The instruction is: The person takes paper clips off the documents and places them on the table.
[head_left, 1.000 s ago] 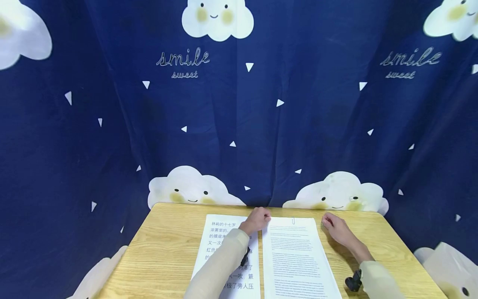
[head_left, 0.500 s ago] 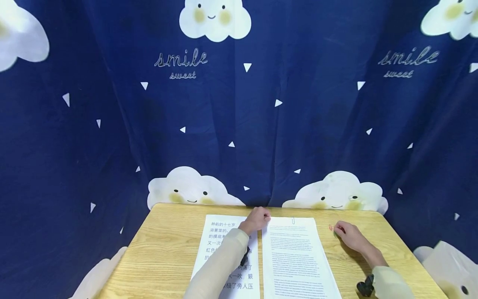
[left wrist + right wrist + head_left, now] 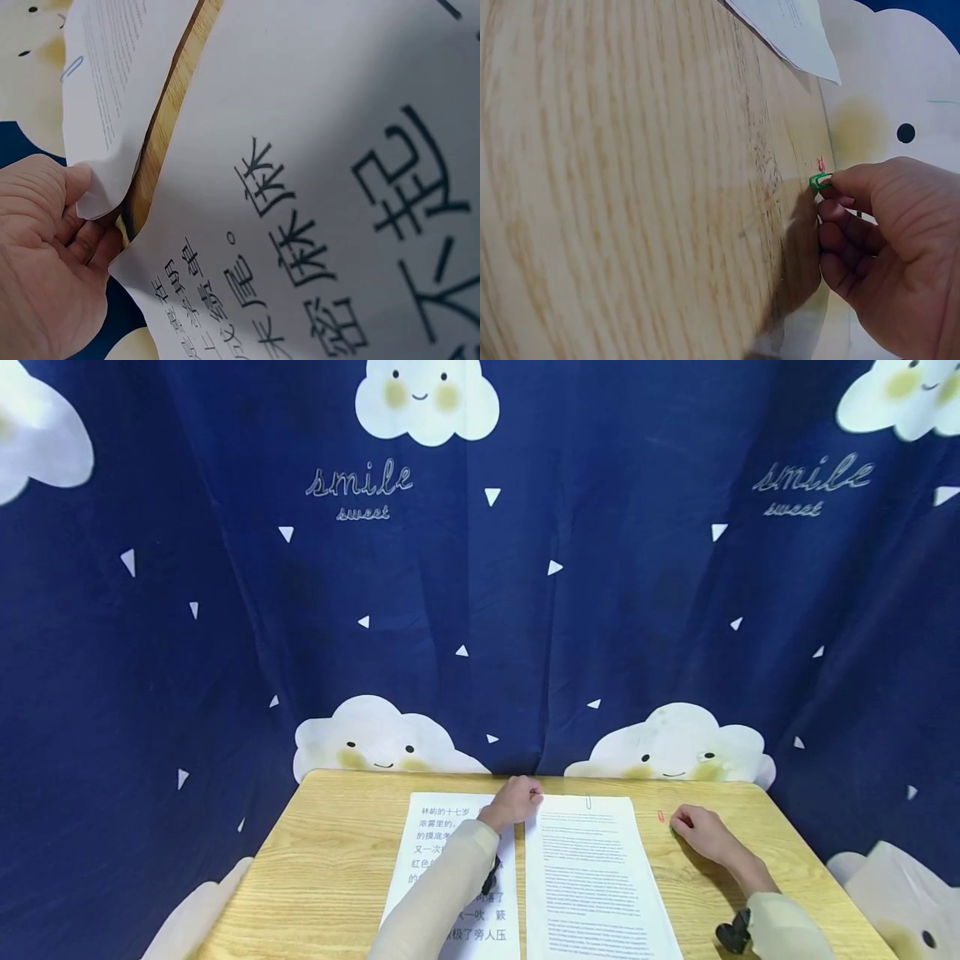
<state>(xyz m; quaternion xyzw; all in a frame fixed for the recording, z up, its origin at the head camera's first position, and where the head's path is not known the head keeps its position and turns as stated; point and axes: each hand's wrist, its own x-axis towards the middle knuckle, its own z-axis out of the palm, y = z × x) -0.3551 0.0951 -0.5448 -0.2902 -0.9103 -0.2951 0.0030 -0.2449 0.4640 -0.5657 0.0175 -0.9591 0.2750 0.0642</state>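
My left hand (image 3: 513, 802) pinches the top left corner of the English-printed sheets (image 3: 585, 868) between thumb and curled fingers. In the left wrist view that corner bends up off the table. A blue paper clip (image 3: 588, 802) sits on the top edge of these sheets. To the right, just above the table, my right hand (image 3: 701, 833) pinches a green paper clip (image 3: 819, 181) between thumb and index finger, the other fingers curled in. A red paper clip (image 3: 661, 816) lies on the table just beyond the fingertips. My left forearm covers part of the Chinese-printed sheet (image 3: 420, 860).
The wooden table (image 3: 315, 860) ends at its back edge against a dark blue curtain (image 3: 420, 568) with cloud prints. A narrow strip of wood separates the two papers. Bare wood lies right of the sheets.
My right hand has moved right, away from the sheets, with the green paper clip. The red paper clip, out of sight a second ago, now shows on the table. My left hand stays put.
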